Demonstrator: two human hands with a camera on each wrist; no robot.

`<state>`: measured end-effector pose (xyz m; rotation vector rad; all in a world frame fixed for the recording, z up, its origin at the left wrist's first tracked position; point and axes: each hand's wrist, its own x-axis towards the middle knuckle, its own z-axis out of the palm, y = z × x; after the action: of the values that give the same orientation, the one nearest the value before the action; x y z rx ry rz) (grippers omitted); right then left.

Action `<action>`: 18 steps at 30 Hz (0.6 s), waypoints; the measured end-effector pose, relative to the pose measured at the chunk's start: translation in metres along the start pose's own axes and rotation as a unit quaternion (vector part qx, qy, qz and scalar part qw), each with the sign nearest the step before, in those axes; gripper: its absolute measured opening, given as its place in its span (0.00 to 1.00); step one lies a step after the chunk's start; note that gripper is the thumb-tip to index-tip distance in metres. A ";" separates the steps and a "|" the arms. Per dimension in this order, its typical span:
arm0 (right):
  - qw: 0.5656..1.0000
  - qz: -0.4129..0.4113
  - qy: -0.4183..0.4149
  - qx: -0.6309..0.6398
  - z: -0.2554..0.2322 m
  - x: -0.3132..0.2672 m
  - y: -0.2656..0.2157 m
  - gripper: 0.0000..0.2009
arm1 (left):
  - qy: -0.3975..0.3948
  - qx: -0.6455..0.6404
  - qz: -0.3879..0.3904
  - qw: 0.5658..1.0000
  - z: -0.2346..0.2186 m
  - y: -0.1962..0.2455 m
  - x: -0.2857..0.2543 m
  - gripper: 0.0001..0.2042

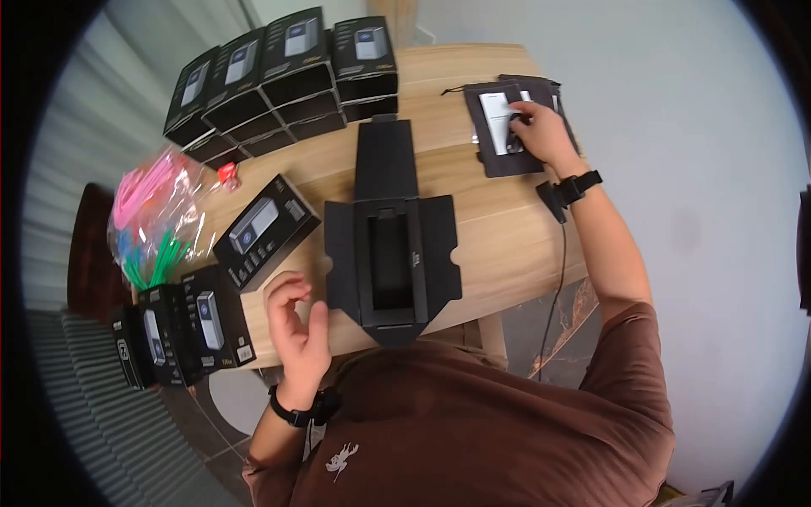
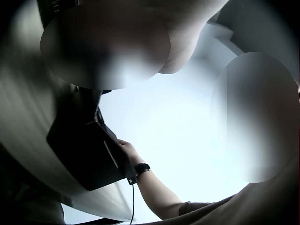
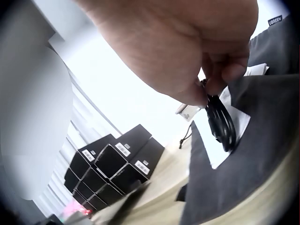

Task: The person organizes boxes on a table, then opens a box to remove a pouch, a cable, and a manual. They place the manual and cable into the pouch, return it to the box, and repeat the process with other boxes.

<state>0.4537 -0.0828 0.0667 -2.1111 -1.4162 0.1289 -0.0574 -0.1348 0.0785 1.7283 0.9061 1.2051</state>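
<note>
My right hand is over the dark pouches at the table's right; in the right wrist view its fingertips pinch a coiled black cable above a white paper. That paper lies on the pouch in the head view. My left hand, fingers loosely bent and holding nothing, hovers by the table's front edge. Between the hands stands an unfolded black box, its flaps spread and its inner tray dark inside.
Stacked black boxes stand at the back left. A closed box lies left of the unfolded one, with more boxes at the front left. A plastic bag holds pink and green strips, near a small red item.
</note>
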 end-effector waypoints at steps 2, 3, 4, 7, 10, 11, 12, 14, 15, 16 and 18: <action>0.995 -0.054 0.053 -0.058 0.000 -0.002 0.003 0.20 | -0.032 0.018 -0.031 0.999 -0.004 -0.012 -0.009 0.19; 0.989 -0.082 0.085 -0.086 0.000 -0.003 0.007 0.20 | -0.050 0.011 -0.034 0.998 -0.003 -0.015 -0.013 0.21; 0.981 -0.108 0.118 -0.112 0.003 -0.008 0.003 0.21 | -0.068 0.003 -0.037 0.997 -0.002 -0.018 -0.016 0.23; 0.997 -0.062 0.046 0.024 -0.010 -0.041 -0.050 0.17 | -0.101 -0.024 -0.031 0.994 0.000 -0.030 -0.023 0.36; 0.982 -0.057 -0.071 0.165 -0.008 -0.092 -0.074 0.16 | -0.161 -0.100 -0.067 0.980 -0.003 -0.041 -0.027 0.47; 0.971 -0.020 -0.131 0.198 -0.005 -0.110 -0.078 0.17 | -0.182 -0.060 -0.058 0.980 -0.006 -0.040 -0.027 0.50; 0.955 0.018 -0.189 0.229 0.001 -0.128 -0.079 0.17 | -0.204 -0.020 -0.048 0.978 -0.008 -0.037 -0.028 0.53; 0.924 0.052 -0.243 0.290 0.016 -0.157 -0.081 0.20 | -0.234 0.013 -0.037 0.971 -0.003 -0.037 -0.031 0.57; 0.909 0.060 -0.256 0.323 0.018 -0.168 -0.086 0.21 | -0.243 0.010 -0.039 0.969 0.000 -0.037 -0.034 0.59; 0.892 0.067 -0.269 0.357 0.022 -0.177 -0.093 0.22 | -0.252 0.008 -0.043 0.967 0.001 -0.038 -0.035 0.61; 0.868 0.071 -0.273 0.409 0.028 -0.190 -0.104 0.24 | -0.244 -0.003 -0.064 0.968 0.004 -0.040 -0.033 0.62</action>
<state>0.2763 -0.2094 0.0525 -1.4794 -1.1609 1.2383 -0.0671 -0.1490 0.0294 1.8159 0.6963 0.6504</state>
